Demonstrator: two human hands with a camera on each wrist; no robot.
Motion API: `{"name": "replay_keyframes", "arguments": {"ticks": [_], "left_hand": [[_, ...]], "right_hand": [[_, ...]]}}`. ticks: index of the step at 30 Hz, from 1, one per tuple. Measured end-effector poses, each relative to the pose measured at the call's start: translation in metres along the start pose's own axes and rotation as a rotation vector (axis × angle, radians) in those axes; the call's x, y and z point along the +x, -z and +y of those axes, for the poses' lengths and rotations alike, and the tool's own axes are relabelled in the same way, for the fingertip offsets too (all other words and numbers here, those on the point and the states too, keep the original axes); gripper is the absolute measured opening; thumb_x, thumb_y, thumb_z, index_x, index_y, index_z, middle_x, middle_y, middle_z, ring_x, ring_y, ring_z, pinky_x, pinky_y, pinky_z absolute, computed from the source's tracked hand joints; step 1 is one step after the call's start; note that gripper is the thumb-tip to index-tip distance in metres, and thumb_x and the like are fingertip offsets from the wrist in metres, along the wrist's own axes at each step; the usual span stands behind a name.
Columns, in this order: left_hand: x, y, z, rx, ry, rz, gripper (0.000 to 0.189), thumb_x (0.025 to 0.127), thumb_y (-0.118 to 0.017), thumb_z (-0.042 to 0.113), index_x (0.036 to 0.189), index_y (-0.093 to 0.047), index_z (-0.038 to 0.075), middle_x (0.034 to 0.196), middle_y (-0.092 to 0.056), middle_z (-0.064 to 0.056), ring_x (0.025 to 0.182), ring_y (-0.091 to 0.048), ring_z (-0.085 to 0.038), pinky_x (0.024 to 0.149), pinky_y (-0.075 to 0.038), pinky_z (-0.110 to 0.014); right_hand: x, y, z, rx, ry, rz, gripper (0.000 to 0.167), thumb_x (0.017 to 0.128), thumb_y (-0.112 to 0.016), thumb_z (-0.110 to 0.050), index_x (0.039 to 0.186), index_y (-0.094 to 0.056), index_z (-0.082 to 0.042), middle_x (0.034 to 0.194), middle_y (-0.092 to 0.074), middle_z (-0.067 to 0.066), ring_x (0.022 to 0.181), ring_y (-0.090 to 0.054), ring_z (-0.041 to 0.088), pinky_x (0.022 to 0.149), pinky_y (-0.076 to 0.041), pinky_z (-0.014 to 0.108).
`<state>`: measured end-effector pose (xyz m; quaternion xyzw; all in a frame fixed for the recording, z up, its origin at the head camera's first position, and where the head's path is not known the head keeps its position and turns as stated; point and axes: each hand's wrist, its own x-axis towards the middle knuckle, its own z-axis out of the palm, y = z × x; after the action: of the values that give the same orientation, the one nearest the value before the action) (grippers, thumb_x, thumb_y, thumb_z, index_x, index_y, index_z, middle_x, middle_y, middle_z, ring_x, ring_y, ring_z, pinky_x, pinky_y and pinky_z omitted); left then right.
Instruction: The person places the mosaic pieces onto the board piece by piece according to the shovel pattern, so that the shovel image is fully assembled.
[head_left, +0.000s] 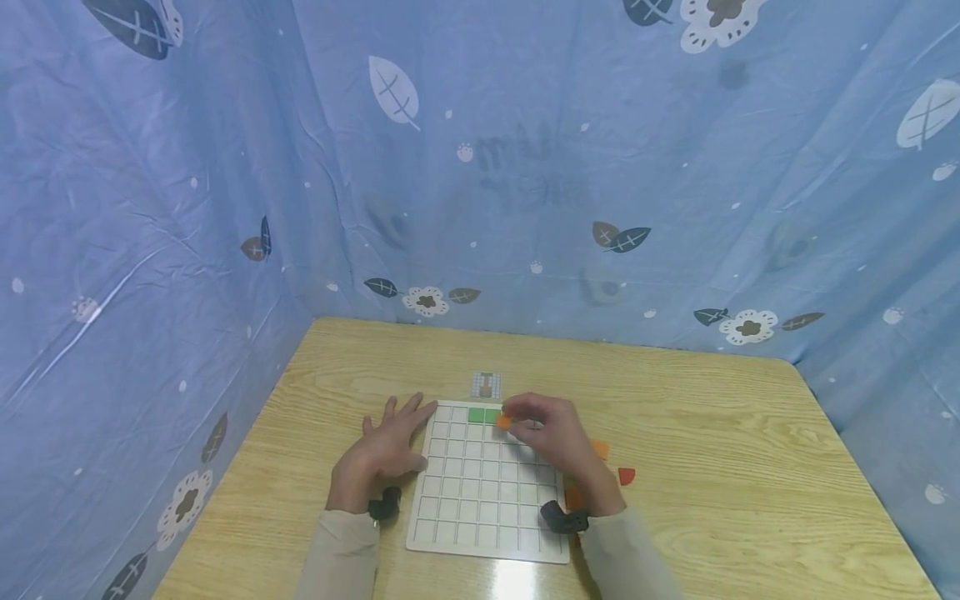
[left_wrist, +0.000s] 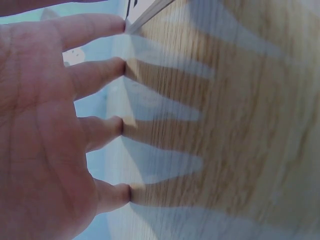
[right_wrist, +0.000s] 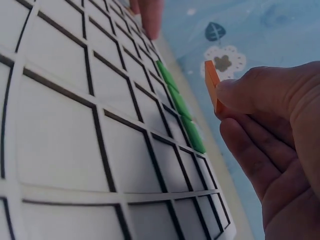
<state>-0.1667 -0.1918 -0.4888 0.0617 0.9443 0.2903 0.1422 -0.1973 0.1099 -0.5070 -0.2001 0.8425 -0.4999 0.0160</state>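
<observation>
A white grid board [head_left: 471,490] lies on the wooden table in front of me. Green tiles [head_left: 477,415] fill part of its far row; the right wrist view shows three in a line. Between thumb and fingers, my right hand [head_left: 553,429] pinches an orange tile [right_wrist: 212,86], held above the board near the green ones. My left hand [head_left: 386,450] is spread at the board's left side, its fingertips resting on the table and its index finger and thumb touching the board's edge.
Beyond the far edge of the board lies a small card with a grid picture [head_left: 486,385]. Right of the board are orange pieces [head_left: 600,449] and a red rounded piece [head_left: 626,476], partly behind my right forearm. A blue patterned curtain [head_left: 525,167] surrounds the table.
</observation>
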Motion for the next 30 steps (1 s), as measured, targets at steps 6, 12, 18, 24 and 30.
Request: {"name": "replay_keyframes", "arguments": {"ticks": [6, 12, 18, 24, 30], "left_hand": [[-0.001, 0.0, 0.001, -0.006, 0.001, 0.002, 0.097, 0.079, -0.084, 0.003, 0.167, -0.047, 0.016, 0.181, -0.027, -0.018, 0.168, -0.006, -0.056, 0.122, 0.001, -0.09], [-0.002, 0.001, 0.002, 0.0, 0.0, 0.001, 0.096, 0.08, -0.085, 0.004, 0.168, -0.047, 0.016, 0.181, -0.027, -0.018, 0.168, -0.006, -0.056, 0.123, 0.001, -0.09], [-0.002, 0.001, 0.002, -0.005, 0.004, -0.001, 0.096, 0.08, -0.085, 0.003, 0.168, -0.047, 0.016, 0.181, -0.027, -0.018, 0.168, -0.005, -0.056, 0.123, 0.001, -0.089], [-0.002, 0.001, 0.002, 0.005, 0.002, -0.001, 0.096, 0.08, -0.085, 0.004, 0.168, -0.047, 0.016, 0.181, -0.027, -0.017, 0.167, -0.006, -0.056, 0.123, -0.001, -0.089], [-0.002, 0.001, 0.001, 0.002, -0.005, -0.006, 0.096, 0.081, -0.085, 0.005, 0.168, -0.046, 0.016, 0.181, -0.027, -0.018, 0.167, -0.006, -0.057, 0.123, 0.0, -0.089]], "right_hand": [[0.001, -0.006, 0.002, -0.041, 0.045, -0.012, 0.032, 0.092, -0.081, 0.0, 0.123, -0.081, -0.008, 0.12, -0.083, 0.001, 0.109, -0.08, 0.022, 0.097, -0.066, 0.044], [0.002, -0.013, 0.003, -0.111, 0.049, -0.011, 0.032, 0.09, -0.085, -0.002, 0.12, -0.083, -0.012, 0.118, -0.083, -0.003, 0.108, -0.08, 0.017, 0.097, -0.066, 0.039], [0.002, -0.019, 0.007, -0.134, 0.09, -0.008, 0.027, 0.092, -0.083, -0.001, 0.117, -0.083, -0.013, 0.117, -0.084, -0.002, 0.11, -0.081, 0.019, 0.098, -0.066, 0.038], [0.002, -0.022, 0.006, -0.199, 0.145, 0.01, 0.026, 0.091, -0.083, 0.0, 0.114, -0.084, -0.01, 0.114, -0.084, 0.0, 0.107, -0.081, 0.02, 0.095, -0.066, 0.038], [0.001, -0.025, 0.002, -0.218, 0.142, 0.025, 0.028, 0.089, -0.081, 0.004, 0.113, -0.084, -0.009, 0.113, -0.084, 0.002, 0.108, -0.081, 0.022, 0.096, -0.065, 0.042]]}}
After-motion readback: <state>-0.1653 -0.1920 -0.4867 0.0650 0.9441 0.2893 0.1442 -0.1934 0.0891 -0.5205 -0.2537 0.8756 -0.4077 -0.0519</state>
